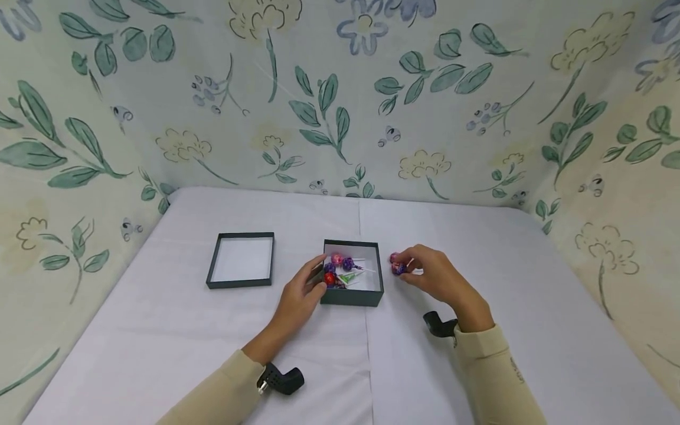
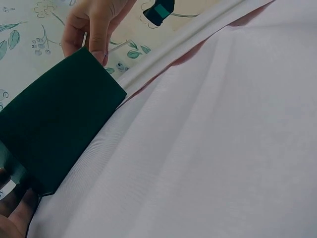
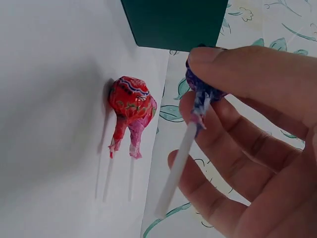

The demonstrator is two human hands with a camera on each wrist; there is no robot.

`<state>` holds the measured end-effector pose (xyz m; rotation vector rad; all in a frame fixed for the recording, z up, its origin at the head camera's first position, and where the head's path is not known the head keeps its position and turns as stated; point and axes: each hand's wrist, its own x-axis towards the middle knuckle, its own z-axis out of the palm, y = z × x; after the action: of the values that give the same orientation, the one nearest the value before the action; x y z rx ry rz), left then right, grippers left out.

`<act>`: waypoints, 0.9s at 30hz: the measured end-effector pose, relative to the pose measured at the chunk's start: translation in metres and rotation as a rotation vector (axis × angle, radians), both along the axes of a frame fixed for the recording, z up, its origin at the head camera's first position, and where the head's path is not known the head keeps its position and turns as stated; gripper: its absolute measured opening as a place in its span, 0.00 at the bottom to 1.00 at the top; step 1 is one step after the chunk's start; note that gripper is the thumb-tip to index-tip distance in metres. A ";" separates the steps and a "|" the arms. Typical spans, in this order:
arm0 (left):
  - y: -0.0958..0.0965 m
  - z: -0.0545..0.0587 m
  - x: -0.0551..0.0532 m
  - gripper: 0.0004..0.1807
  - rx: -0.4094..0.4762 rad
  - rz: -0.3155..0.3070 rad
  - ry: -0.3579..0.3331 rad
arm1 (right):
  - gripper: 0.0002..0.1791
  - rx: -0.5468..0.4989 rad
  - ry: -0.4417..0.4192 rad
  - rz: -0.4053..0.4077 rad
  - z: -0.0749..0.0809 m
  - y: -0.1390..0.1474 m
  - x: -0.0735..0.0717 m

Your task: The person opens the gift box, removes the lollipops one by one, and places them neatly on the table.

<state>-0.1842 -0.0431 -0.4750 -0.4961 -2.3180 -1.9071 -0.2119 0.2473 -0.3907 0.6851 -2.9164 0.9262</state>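
A dark green box (image 1: pixel 350 297) without its lid stands near the middle of the white table, with several wrapped lollipops (image 1: pixel 330 278) lying toward its left side. My left hand (image 1: pixel 297 298) holds the box's left side, thumb at the front corner and fingers along the left wall. Just right of the box, my right hand (image 1: pixel 438 275) pinches a purple-wrapped lollipop (image 3: pixel 200 94) between thumb and fingers, its white stick pointing away from the box. In the right wrist view a red lollipop (image 3: pixel 130 96) and a pink lollipop (image 3: pixel 136 134) lie side by side on the table.
Left of the box lies a shallow dark green lid (image 1: pixel 239 284), its white inside facing up. White cloth (image 1: pixel 425 378) covers the table, and a floral curtain (image 1: pixel 329 153) surrounds the back and sides. Each wrist wears a black camera (image 1: pixel 440 324).
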 end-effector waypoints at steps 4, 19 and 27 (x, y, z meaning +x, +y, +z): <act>0.000 0.000 0.001 0.30 -0.002 -0.007 0.008 | 0.18 0.035 -0.003 -0.021 -0.003 0.004 -0.001; 0.003 0.038 0.016 0.28 0.022 -0.029 -0.031 | 0.16 0.108 -0.051 -0.043 -0.010 0.007 -0.004; 0.002 0.038 0.016 0.28 0.025 -0.034 -0.040 | 0.16 0.185 -0.076 -0.075 -0.012 0.001 -0.005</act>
<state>-0.1679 -0.0410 -0.4367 -0.5026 -2.3210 -1.9768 -0.2168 0.2488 -0.4023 0.5537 -3.0994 0.6976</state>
